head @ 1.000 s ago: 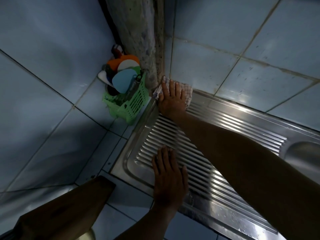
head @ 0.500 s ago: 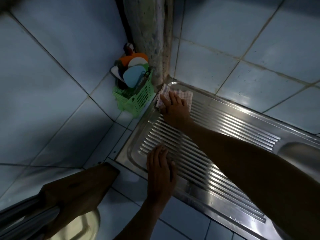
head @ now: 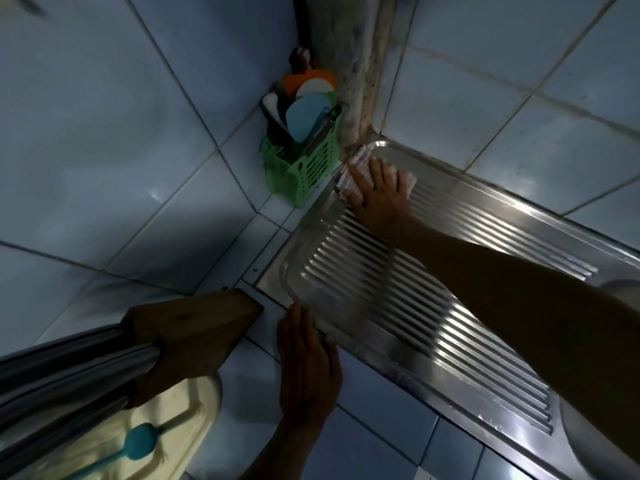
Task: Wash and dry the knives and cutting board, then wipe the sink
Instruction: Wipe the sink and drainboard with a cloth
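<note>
Here, from the head view, we list our right hand [head: 379,195] pressed flat on a checked cloth [head: 356,168] at the far corner of the ribbed stainless-steel sink drainboard [head: 398,306]. Our left hand [head: 308,362] lies open and empty on its near rim; a green plastic basket [head: 308,171] stands just beside.

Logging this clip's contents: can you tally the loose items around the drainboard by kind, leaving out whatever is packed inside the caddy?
Checked cloth, under the right hand: 1
Green slotted caddy: 1
Wooden cutting board: 1
Cream tray: 1
Teal-handled utensil: 1
Total: 5
The left hand holds nothing.
</note>
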